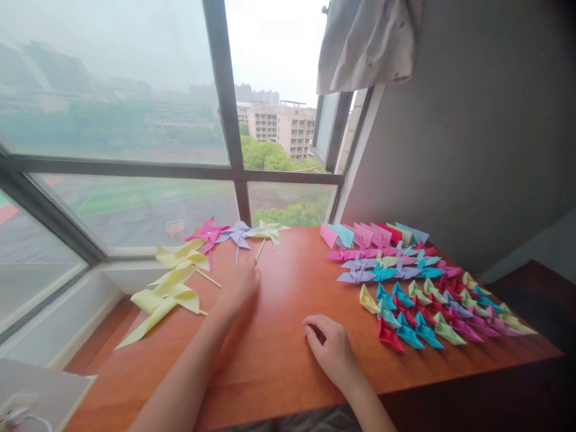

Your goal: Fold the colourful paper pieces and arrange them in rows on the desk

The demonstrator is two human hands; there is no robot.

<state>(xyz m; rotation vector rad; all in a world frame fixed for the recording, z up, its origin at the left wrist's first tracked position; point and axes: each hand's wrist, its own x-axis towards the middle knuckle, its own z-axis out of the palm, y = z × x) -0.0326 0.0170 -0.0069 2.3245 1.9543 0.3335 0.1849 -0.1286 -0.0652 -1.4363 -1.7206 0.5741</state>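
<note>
My left hand [243, 279] reaches over the table beside the sticks of the paper pinwheels, its fingers mostly hidden behind its back. Closest to it are the purple pinwheel [238, 234] and the light green pinwheel [269, 231]; whether it touches a stick I cannot tell. A pink pinwheel [207, 234] lies left of the purple one. Two yellow pinwheels, one behind [182, 258] and one in front [165, 296], lie by the left edge. My right hand [330, 349] rests on the tabletop with fingers loosely curled and nothing seen in them.
Rows of folded paper boats [407, 327], paper cranes [357, 276] and folded paper planes [373, 234] cover the table's right side. The brown wooden table [288, 300] stands against a window [288, 177], with a grey wall [472, 120] at right. A curtain [366, 45] hangs above.
</note>
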